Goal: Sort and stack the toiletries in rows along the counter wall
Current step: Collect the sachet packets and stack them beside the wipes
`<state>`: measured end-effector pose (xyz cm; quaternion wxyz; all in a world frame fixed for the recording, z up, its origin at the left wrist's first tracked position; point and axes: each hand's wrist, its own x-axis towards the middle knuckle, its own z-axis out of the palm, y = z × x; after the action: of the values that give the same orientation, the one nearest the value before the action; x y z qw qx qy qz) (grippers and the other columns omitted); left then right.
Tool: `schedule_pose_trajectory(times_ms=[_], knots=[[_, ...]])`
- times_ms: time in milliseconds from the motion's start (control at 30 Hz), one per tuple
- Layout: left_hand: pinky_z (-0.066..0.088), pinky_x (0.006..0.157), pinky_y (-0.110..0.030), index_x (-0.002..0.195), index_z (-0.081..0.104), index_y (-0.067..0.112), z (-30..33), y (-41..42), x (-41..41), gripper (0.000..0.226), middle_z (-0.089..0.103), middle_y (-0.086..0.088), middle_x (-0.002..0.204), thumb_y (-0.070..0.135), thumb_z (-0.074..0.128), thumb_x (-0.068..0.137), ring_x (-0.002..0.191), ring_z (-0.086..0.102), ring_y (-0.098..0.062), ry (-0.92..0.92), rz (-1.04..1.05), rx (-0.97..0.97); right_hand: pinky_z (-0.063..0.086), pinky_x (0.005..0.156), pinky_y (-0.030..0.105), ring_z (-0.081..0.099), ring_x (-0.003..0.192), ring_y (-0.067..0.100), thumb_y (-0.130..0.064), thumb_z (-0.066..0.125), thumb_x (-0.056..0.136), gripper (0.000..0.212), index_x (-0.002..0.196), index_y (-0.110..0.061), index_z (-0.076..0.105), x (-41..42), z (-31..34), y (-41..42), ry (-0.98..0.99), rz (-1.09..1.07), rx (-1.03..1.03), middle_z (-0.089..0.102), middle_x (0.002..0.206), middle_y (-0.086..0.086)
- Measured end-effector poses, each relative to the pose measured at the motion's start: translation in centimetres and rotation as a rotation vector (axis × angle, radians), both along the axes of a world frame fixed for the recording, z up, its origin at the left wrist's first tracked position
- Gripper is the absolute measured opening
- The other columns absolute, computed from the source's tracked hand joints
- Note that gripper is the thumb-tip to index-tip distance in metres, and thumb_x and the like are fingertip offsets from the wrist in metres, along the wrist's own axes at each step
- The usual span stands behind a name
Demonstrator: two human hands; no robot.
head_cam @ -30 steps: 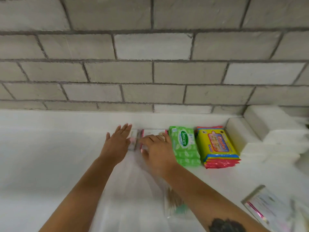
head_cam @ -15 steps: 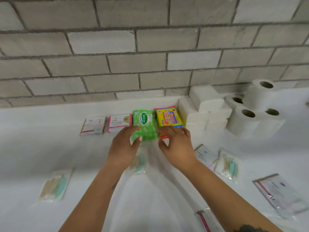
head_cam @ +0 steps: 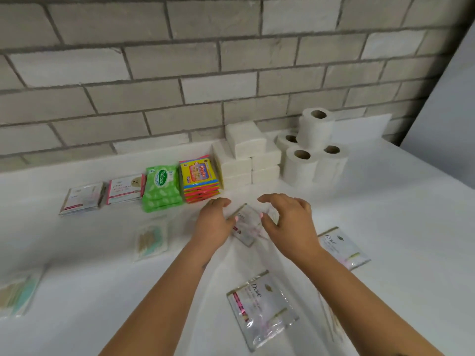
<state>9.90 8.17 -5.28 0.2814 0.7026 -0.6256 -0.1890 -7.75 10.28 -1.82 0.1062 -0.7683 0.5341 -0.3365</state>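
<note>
My left hand (head_cam: 214,222) and right hand (head_cam: 288,222) close in on a clear Dove sachet (head_cam: 246,223) on the white table (head_cam: 385,227), just in front of the yellow wipes stack (head_cam: 199,179). Left thumb touches its edge (right fingers curled above it, no firm grip either side). Green Sanicare packs (head_cam: 160,187) sit left of the yellow stack, tissue blocks (head_cam: 246,155) right of it.

Both arms reach forward, left grip (head_cam: 214,222) and right grip (head_cam: 288,222) half-curled, thumbs inward.
</note>
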Motion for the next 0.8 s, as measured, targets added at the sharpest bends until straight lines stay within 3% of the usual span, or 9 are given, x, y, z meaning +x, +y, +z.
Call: schedule_pose_trajectory(times_ms=[133, 333, 533, 600, 700, 800], knots=[[0.038, 0.098, -0.03, 0.13, 0.05, 0.012, -0.6, -1.4, -2.4, 0.056, 0.05, -0.012, 0.13, 0.036, 0.067, 0.083, 0.121, 0.048, -0.027, -0.085, 0.038, 0.169, 0.025, 0.1, 0.029, 0.059, 0.104, 0.011, -0.021, 0.062, 0.087, 0.028, 0.114, -0.025, 0.061, -3.5, -0.1, 0.4, -0.003, -0.057, 0.005, 0.064, 0.114, -0.01], [0.042, 0.094, -0.037, 0.121, 0.048, 0.007, -1.6, -3.2, -3.7, 0.076, 0.049, -0.015, 0.123, 0.058, 0.07, 0.07, 0.116, 0.048, -0.032, -0.308, 0.111, 0.332, 0.022, 0.092, 0.023, 0.061, 0.097, 0.014, -0.024, 0.059, 0.089, 0.028, 0.117, -0.027, 0.059, -7.7, -0.3, 0.8, 0.005, -0.14, 0.087, 0.062, 0.118, -0.01], [0.045, 0.094, -0.037, 0.123, 0.04, 0.003, -1.7, -4.2, -3.1, 0.098, 0.051, -0.015, 0.124, 0.063, 0.079, 0.055, 0.116, 0.051, -0.03, -0.271, 0.168, 0.445, 0.038, 0.098, 0.037, 0.058, 0.108, 0.016, -0.025, 0.062, 0.087, 0.031, 0.117, -0.027, 0.058, -11.2, -0.9, 0.3, -0.004, -0.27, 0.19, 0.062, 0.12, -0.008], [0.048, 0.086, -0.033, 0.116, 0.044, 0.005, -1.5, -4.2, -2.8, 0.096, 0.059, -0.011, 0.115, 0.064, 0.081, 0.05, 0.109, 0.057, -0.028, -0.243, 0.173, 0.477, 0.041, 0.096, 0.04, 0.057, 0.11, 0.019, -0.025, 0.064, 0.085, 0.035, 0.119, -0.026, 0.057, -12.1, -1.3, 0.0, 0.012, -0.307, 0.242, 0.061, 0.122, -0.005], [0.047, 0.075, -0.027, 0.1, 0.053, 0.01, -1.2, -3.7, -2.4, 0.074, 0.065, -0.006, 0.102, 0.059, 0.082, 0.053, 0.099, 0.062, -0.024, -0.203, 0.174, 0.472, 0.044, 0.091, 0.038, 0.051, 0.113, 0.024, -0.03, 0.068, 0.08, 0.045, 0.122, -0.021, 0.053, -13.0, -1.7, -0.5, 0.084, -0.38, 0.367, 0.057, 0.122, 0.003], [0.052, 0.081, -0.028, 0.097, 0.063, 0.012, -1.3, -3.0, -1.8, 0.064, 0.07, -0.003, 0.102, 0.056, 0.082, 0.055, 0.095, 0.066, -0.022, -0.142, 0.142, 0.43, 0.042, 0.092, 0.04, 0.044, 0.117, 0.029, -0.045, 0.075, 0.071, 0.068, 0.124, -0.015, 0.045, -13.4, -2.0, -1.0, 0.174, -0.483, 0.598, 0.048, 0.124, 0.009]])
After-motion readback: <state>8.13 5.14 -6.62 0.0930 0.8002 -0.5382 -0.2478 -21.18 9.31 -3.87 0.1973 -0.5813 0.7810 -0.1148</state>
